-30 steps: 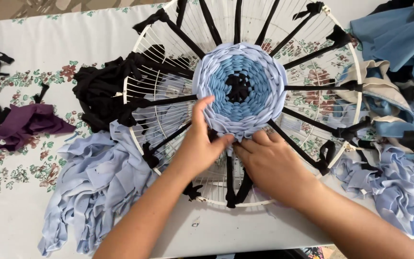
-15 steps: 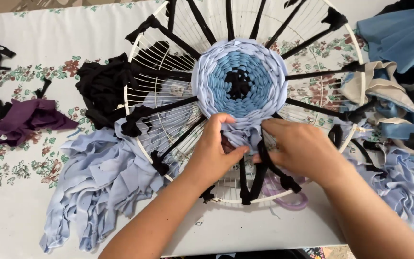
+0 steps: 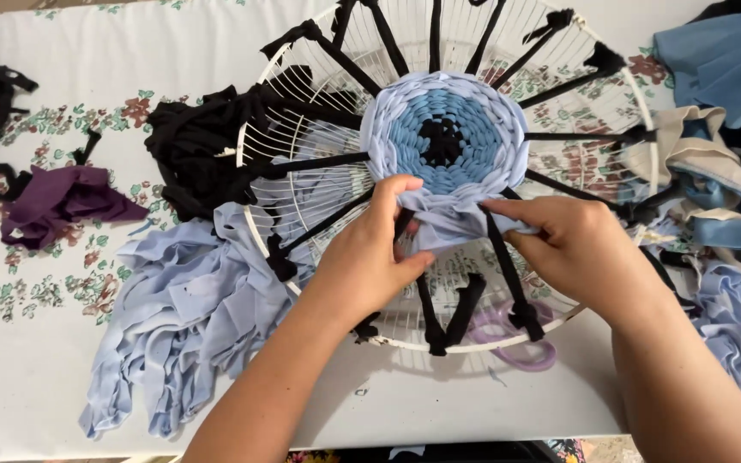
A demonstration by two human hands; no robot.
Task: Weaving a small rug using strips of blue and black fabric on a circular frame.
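Both hands have shifted rightward, fingers (image 3: 405, 225) pinching the woven disc's (image 3: 448, 141) edge.

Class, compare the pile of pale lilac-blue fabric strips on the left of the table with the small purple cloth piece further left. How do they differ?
The pale strip pile is far bigger than the purple cloth. The pile is light lilac-blue; the purple cloth is dark. The pile fans out in many long strips and reaches under the white wire frame; the purple cloth is one crumpled lump lying apart from it. Both rest loose on the floral tablecloth, untouched by either hand.
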